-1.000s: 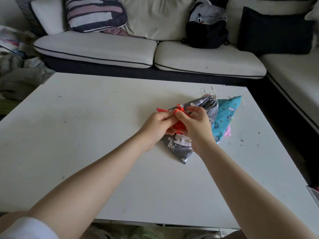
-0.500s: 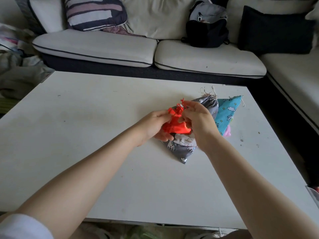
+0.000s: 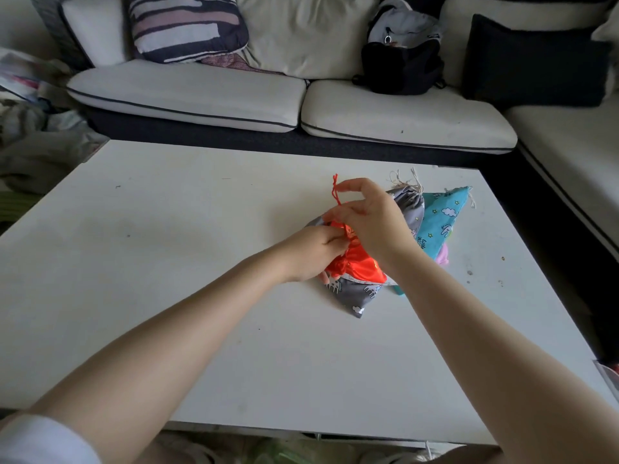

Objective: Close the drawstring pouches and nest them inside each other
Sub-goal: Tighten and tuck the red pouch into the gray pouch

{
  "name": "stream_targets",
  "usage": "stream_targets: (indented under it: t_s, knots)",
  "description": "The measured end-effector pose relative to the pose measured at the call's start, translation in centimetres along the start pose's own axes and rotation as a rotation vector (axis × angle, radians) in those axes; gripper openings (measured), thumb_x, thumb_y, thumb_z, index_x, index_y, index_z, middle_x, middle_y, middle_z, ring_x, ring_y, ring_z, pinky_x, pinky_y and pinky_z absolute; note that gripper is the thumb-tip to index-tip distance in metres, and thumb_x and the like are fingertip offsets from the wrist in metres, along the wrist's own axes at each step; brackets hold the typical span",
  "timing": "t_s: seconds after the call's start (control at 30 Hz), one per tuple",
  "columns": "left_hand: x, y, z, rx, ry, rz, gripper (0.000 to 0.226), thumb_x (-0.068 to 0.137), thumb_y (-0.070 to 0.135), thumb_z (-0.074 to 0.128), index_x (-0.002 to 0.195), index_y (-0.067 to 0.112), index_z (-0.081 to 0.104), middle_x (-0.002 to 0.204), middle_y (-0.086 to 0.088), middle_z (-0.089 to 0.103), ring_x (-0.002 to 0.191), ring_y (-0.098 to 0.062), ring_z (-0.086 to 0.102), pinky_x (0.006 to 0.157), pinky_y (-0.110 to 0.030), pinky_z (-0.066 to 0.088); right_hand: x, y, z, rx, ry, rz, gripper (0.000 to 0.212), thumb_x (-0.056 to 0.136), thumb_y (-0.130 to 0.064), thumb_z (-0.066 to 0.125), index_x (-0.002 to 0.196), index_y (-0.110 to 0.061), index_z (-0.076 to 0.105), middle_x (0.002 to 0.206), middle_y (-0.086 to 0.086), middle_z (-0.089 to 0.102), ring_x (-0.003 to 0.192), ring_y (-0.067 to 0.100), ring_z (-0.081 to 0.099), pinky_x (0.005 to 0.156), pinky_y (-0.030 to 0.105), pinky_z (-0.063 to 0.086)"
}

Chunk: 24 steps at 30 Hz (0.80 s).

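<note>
A small red-orange pouch [image 3: 360, 267] lies on top of a grey patterned pouch [image 3: 356, 294] on the white table [image 3: 167, 262]. My left hand [image 3: 310, 254] pinches the red pouch at its gathered neck. My right hand [image 3: 370, 217] is raised just above it and pinches the red drawstring [image 3: 336, 190], which stands up taut from the neck. Under the grey pouch lie a turquoise pouch with clouds and stars [image 3: 442, 219] and a pink one [image 3: 442, 254], mostly hidden. The grey pouch's beige cords [image 3: 407, 180] stick out at its top.
A white sofa [image 3: 234, 98] runs along the table's far side and down the right. On it sit a striped cushion [image 3: 187, 26], a black bag [image 3: 400, 65] and a dark cushion [image 3: 532, 61]. Crumpled cloth [image 3: 30, 142] lies at the left.
My right hand has lifted away from the pouch, drawing the red drawstring upward. The left hand has shifted to the pouch's neck, and the red pouch's mouth has bunched up.
</note>
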<state>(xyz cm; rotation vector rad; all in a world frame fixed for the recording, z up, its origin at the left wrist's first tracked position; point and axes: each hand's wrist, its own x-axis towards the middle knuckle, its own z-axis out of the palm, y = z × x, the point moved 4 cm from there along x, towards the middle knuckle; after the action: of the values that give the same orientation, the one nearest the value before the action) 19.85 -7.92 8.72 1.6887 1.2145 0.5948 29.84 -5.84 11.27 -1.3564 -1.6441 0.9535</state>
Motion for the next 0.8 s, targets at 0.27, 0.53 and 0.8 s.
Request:
stream_targets:
  t_s: [0.27,0.53,0.8]
  knots:
    - [0.0,-1.1,-0.7,-0.297,0.049,-0.096,0.021,0.097,0.016,0.04,0.084,0.014,0.056,0.073,-0.004,0.055,0.056,-0.013,0.059,0.052,-0.021,0.05,-1.1,0.4,-0.6,-0.284,-0.071,-0.127,0.03,0.082,-0.008,0.063,0.112,-0.012,0.061,0.079,-0.012,0.063,0.072,0.003,0.058,0.077,0.016,0.046]
    - [-0.2,-1.4,-0.8,-0.446,0.099,-0.15,0.029,0.094,0.016,0.047,0.067,0.017,0.057,0.063,0.003,0.056,0.053,-0.008,0.058,0.055,-0.022,0.05,-2.0,-0.1,-0.8,-0.427,-0.038,-0.283,0.025,0.078,0.004,0.058,0.1,-0.006,0.064,0.076,0.0,0.064,0.071,0.015,0.057,0.068,0.018,0.043]
    - [-0.5,-0.4,-0.8,-0.316,0.109,-0.087,0.025,0.096,0.009,0.043,0.083,0.016,0.063,0.069,-0.001,0.06,0.056,-0.007,0.059,0.059,-0.02,0.056,-2.2,-0.6,-0.9,-0.483,-0.132,-0.304,0.03,0.079,-0.007,0.067,0.108,-0.01,0.069,0.095,0.008,0.072,0.085,0.018,0.063,0.077,0.016,0.041]
